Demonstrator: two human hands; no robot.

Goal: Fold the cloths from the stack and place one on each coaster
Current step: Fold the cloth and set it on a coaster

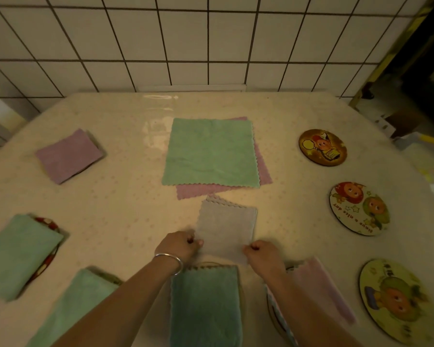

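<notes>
Cream plastic-covered table (pixel 125 201). Flat green cloth stack (pixel 211 151) at centre, pink beneath. Three bare round cartoon coasters (pixel 323 147) right. Small folded grey cloth (pixel 227 227) below stack, near corners pinched by left hand (pixel 179 245) and right hand (pixel 263 254).

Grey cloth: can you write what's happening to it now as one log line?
step: folding | grey cloth: folded, flat on table | left hand: pinches near-left corner | right hand: pinches near-right corner | stack: green on top | bare coasters: three
</notes>
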